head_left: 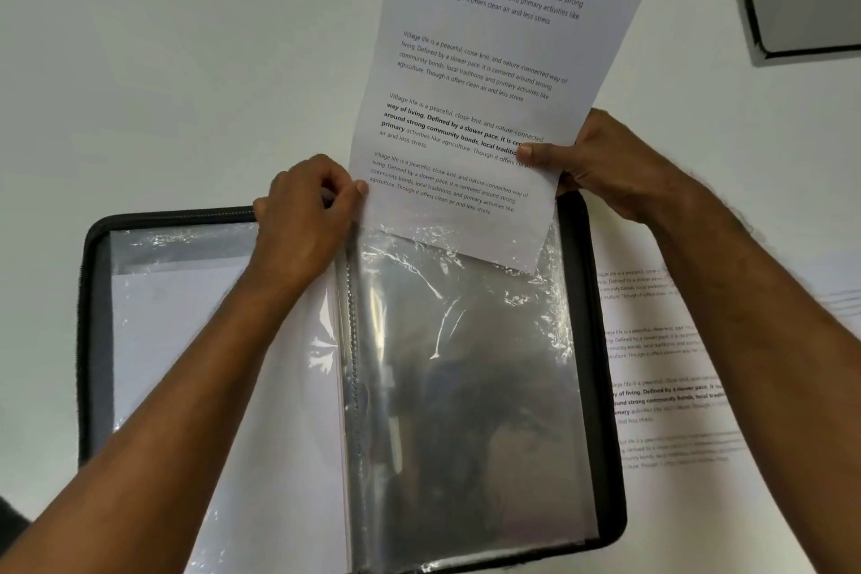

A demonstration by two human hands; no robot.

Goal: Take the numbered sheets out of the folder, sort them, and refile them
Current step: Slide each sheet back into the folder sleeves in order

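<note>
A person stands over an open black zip folder (601, 340) on a white table (140, 61). The sheet marked 5 (489, 75) stands mostly clear of a crinkled clear sleeve (466, 364), only its bottom edge inside the sleeve's mouth. The right hand (601, 163) pinches the sheet's right edge, thumb on the print; the left hand (307, 219) grips the sleeve top beside the sheet's lower left corner. Thin paper like this is light and floppy (likely to buckle), best held by both side edges. Another printed sheet (675, 364) lies right of the folder; open table lies beyond it.
</note>
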